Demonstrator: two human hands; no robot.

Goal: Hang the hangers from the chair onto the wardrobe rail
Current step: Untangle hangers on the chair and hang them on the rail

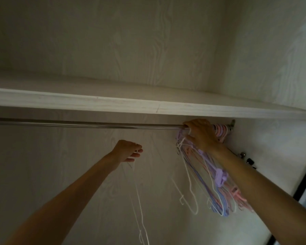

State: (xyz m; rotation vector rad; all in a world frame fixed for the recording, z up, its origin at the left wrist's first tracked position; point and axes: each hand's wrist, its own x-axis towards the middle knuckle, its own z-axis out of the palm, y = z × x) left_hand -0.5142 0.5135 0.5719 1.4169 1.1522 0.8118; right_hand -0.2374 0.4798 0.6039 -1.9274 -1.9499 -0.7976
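Observation:
A metal wardrobe rail (88, 125) runs across under a white shelf. At its right end hang several hangers (207, 183), purple, pink, blue and white, bunched together. My right hand (200, 133) is up at the rail, fingers curled round the hook of a white hanger at the left of the bunch. My left hand (129, 152) is raised below the rail, left of the bunch, and pinches the hook of a thin white hanger (138, 200) that dangles down past my forearm. The chair is out of view.
A white shelf (148, 106) sits just above the rail, leaving a narrow gap. The wardrobe's back wall (78, 174) is pale wood grain. A side panel with metal fittings (245, 157) closes the right end. The long left stretch of rail carries nothing.

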